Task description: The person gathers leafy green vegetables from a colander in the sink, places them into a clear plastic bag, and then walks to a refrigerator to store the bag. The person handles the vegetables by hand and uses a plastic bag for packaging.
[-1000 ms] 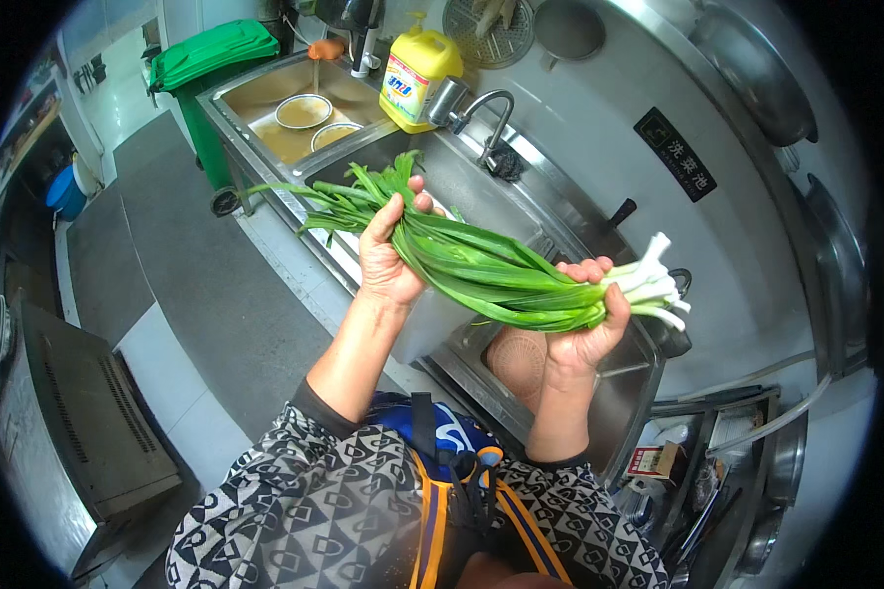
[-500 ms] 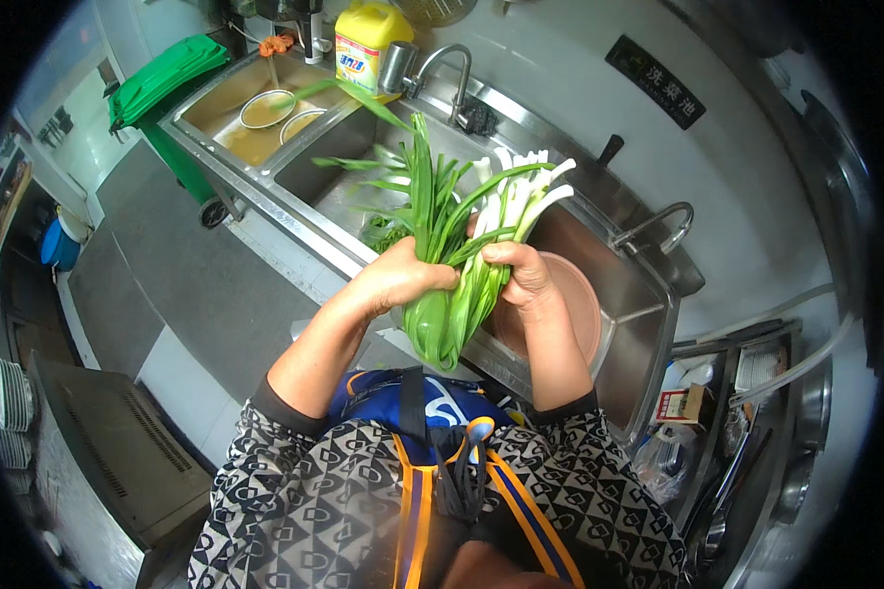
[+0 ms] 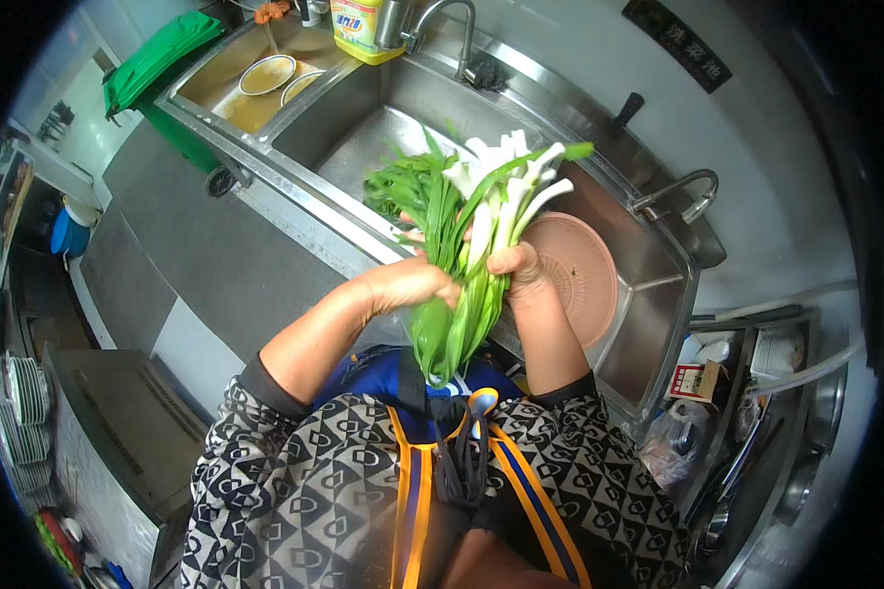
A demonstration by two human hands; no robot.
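Note:
A folded bunch of spring onions, with long flat green leaves and white stalks, is held in front of me above the sink's near edge. My left hand is closed around the leafy side. My right hand grips the stalks below their white ends, its thumb lying across them. The white ends point up and to the right, while the bent leaves bulge down toward my apron. Some fingers are hidden behind the bunch. Just right of it, a pinkish-brown plastic colander rests in the right basin.
The middle steel basin lies beyond my left hand. Farther left, another basin holds bowls in cloudy water. Two faucets stand along the back. A yellow jug, a green bin and a right-hand shelf surround the area.
The long leaves that reached up and left over the basin are now drawn in closer to the bunch. Both hands keep their grip. The view has shifted slightly.

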